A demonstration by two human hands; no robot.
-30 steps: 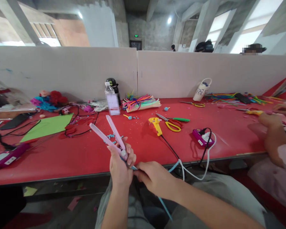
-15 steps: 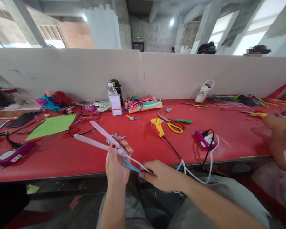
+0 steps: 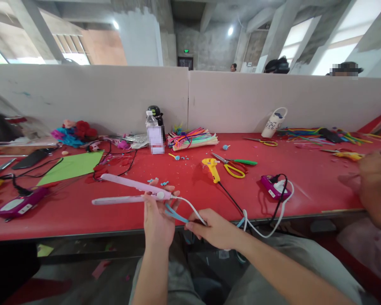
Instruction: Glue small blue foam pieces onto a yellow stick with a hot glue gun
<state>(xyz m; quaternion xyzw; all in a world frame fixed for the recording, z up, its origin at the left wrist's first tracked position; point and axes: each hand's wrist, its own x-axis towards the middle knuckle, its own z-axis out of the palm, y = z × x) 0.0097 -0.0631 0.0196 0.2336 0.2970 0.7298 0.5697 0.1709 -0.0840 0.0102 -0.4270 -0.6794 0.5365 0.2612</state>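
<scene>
A pink flat iron (image 3: 127, 185) with its two arms spread apart points left over the red table's front part. My left hand (image 3: 158, 216) holds it near the hinge end, palm up, with the thumb on it. Light blue strips (image 3: 177, 215) run from beside that hand to my right hand (image 3: 211, 228), which pinches their end. The iron's white cord (image 3: 190, 204) passes from the hinge end to my right hand. Small blue twisted pieces (image 3: 164, 183) lie just beyond my left fingers.
On the red table (image 3: 190, 169) are a yellow glue gun (image 3: 212, 169), scissors (image 3: 235, 170), purple power strips (image 3: 274, 187), a pipe-cleaner bundle (image 3: 193, 140), bottles (image 3: 151, 120) and a green sheet (image 3: 73, 167). Another person's arm (image 3: 373, 182) rests at the right.
The flat iron has turned so that its arms point more level to the left. My hands have shifted slightly right, still holding the iron and the blue strips.
</scene>
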